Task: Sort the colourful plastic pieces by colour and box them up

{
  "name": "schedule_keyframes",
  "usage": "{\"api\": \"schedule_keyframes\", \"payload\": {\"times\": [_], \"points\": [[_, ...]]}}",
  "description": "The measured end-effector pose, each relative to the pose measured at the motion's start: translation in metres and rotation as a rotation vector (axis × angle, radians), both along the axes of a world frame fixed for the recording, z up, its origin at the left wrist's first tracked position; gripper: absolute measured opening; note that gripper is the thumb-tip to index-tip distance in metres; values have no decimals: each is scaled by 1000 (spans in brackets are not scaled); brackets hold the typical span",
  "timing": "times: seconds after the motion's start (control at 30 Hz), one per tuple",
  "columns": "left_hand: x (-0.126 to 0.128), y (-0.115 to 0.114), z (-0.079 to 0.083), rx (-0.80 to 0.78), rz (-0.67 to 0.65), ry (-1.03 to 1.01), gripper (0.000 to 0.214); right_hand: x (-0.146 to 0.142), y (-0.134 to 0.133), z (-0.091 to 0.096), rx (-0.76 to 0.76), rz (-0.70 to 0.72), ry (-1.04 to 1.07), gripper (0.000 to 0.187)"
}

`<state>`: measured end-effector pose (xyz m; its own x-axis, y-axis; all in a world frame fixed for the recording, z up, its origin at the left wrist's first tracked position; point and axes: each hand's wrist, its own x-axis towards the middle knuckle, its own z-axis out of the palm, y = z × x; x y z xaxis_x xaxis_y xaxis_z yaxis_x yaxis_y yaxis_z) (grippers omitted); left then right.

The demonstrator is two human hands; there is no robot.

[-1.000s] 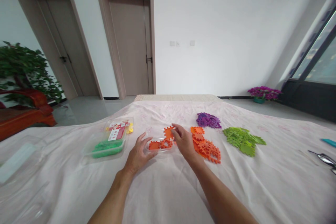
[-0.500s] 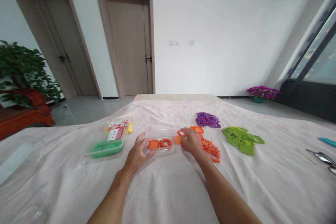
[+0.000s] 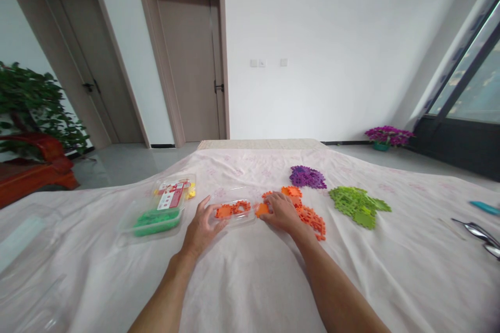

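Observation:
My left hand [image 3: 202, 226] grips the left end of a small clear plastic box [image 3: 244, 218], thumb on the near side and fingers on the far side. Inside it lie toothed orange puzzle-like pieces [image 3: 224, 212]. My right hand [image 3: 282, 210] is closed over the loose orange pieces just right of the box. An orange piece [image 3: 262, 210] shows at its fingertips, close to the box's right end. More orange pieces [image 3: 311, 220] lie under and beside this hand, partly hidden by it.
Purple pieces [image 3: 308, 177] and lime-green pieces [image 3: 357, 205] lie in piles at the right. To the left sit clear boxes with green pieces [image 3: 156, 222] and yellow pieces [image 3: 191, 191]. Glasses [image 3: 478, 234] rest at the right edge; clear plastic packaging [image 3: 23, 239] lies at the far left.
The box has tilted slightly, its right end now higher. My right hand has come a little nearer to me, with the orange piece at its fingertips. The camera view has shifted slightly.

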<state>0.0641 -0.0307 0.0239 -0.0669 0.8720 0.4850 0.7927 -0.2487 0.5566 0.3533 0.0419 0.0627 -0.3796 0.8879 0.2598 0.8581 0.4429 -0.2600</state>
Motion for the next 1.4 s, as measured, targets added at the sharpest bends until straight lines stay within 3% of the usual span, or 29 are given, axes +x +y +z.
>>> {"api": "schedule_keyframes", "payload": {"times": [0.17, 0.37, 0.63, 0.87, 1.1, 1.2, 1.4], "points": [[-1, 1, -1, 4, -9, -7, 45, -1, -1, -2, 109, -150, 40, 38], [0, 0, 0, -13, -11, -24, 45, 0, 3, -13, 97, -301, -49, 46], [1, -1, 3, -11, -19, -37, 43, -3, 4, -13, 85, -261, -83, 42], [1, 0, 2, -12, -14, -28, 43, 3, 11, -14, 54, -250, 55, 57], [0, 0, 1, -19, -20, -28, 43, 2, 12, -9, 115, -253, 251, 24], [0, 0, 2, -20, -20, -29, 43, -2, 9, -4, 153, -223, 403, 20], [3, -3, 7, -41, -22, -49, 42, -29, -7, 12, 275, 29, 641, 11]]}}
